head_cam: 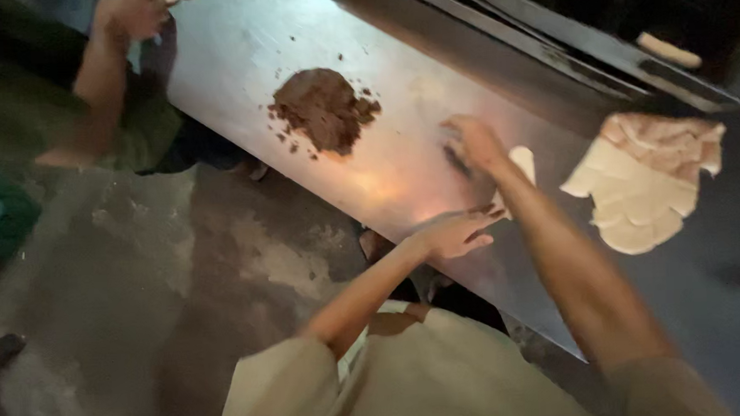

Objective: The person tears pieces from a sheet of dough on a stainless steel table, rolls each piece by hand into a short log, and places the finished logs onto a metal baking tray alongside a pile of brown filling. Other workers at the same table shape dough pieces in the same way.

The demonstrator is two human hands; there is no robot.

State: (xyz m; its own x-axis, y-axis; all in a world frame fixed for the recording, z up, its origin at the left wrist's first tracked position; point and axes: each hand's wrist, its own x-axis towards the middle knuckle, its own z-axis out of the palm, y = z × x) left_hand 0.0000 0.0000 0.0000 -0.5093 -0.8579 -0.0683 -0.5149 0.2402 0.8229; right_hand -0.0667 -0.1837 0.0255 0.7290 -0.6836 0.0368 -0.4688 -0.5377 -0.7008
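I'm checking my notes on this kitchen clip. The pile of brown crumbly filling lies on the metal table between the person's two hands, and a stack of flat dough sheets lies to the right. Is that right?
Not quite. The head view shows the brown filling on the metal table well apart from both hands, up and to the left of the right hand and the left hand. The dough sheets do lie to the right.

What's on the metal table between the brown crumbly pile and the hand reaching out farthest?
In the head view, the stretch of metal table between the brown pile and the right hand looks bare, only shiny metal with a glare patch and a few loose brown crumbs beside the pile.
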